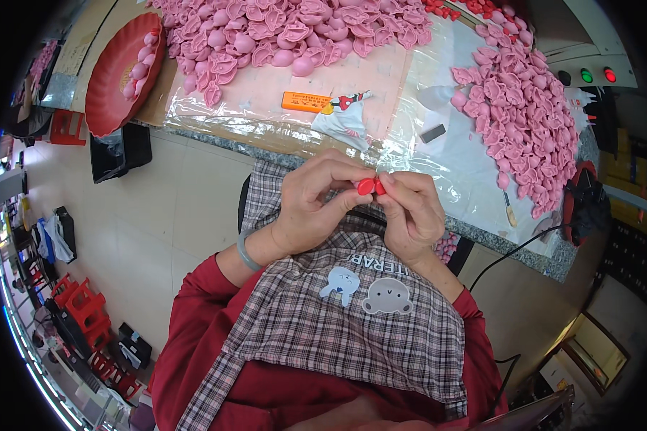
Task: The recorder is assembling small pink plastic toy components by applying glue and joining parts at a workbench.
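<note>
The place looks like a workshop for repetitive handwork: many alike pink pieces point(295, 32) lie heaped along the far and right parts of a plastic-covered surface point(230, 136), with a small brush point(510, 212) at the right. A machine panel point(600, 65) with green and red lights at far right, the person's checked apron point(302, 334) and red stools point(86, 312) at left also suggest it.

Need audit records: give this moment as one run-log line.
left hand: pinching | right hand: pinching | between: small rounded glossy red pieces | ahead: heaped pink shell-shaped pieces
</note>
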A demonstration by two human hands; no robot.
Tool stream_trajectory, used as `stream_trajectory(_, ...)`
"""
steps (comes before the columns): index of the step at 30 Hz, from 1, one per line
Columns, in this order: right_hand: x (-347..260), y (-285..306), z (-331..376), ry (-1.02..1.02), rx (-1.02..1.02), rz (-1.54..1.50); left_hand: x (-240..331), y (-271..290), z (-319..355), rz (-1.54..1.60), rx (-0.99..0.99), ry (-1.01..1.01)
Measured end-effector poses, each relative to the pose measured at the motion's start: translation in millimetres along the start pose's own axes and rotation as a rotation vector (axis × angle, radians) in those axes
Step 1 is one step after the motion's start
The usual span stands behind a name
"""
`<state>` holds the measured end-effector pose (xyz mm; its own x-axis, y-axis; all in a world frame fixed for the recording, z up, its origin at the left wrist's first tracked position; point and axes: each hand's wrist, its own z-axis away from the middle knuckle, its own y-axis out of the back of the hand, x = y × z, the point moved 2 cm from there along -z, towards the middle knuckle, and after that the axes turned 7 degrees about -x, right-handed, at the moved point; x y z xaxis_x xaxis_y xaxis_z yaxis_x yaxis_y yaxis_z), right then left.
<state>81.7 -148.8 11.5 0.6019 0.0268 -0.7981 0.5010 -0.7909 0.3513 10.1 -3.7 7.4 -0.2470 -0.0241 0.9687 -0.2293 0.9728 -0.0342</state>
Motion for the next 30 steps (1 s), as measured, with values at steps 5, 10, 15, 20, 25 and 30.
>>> stream_trajectory(5, 1.8, 5.6, -9.8, 0.017, -0.039, 0.002, -1.3, 7.9, -10.3, -0.156, -0.051, -0.074)
stream_trajectory(10, 2.4, 7.7, -13.6, 0.003, -0.078, 0.039, 1.7, 10.0, -11.6, -0.224, -0.126, -0.099)
stream_trajectory(15, -0.3, 7.4, -13.3, -0.032, -0.066, 0.036, 7.8, 4.7, -7.6, 0.165, -0.150, 0.066)
stream_trajectory(20, 2.1, 7.1, -11.2, -0.063, -0.100, -0.030, 5.6, 7.3, -5.4, 0.212, -0.205, 0.102)
stream_trajectory(25, 6.1, 4.0, -3.8, -0.084, -0.068, -0.146, 8.3, 7.3, -5.5, -0.078, -0.254, 0.082)
stream_trajectory(30, 9.3, -0.1, -3.7, -0.082, -0.043, -0.130, 4.0, 4.7, -3.2, 0.003, -0.206, 0.118)
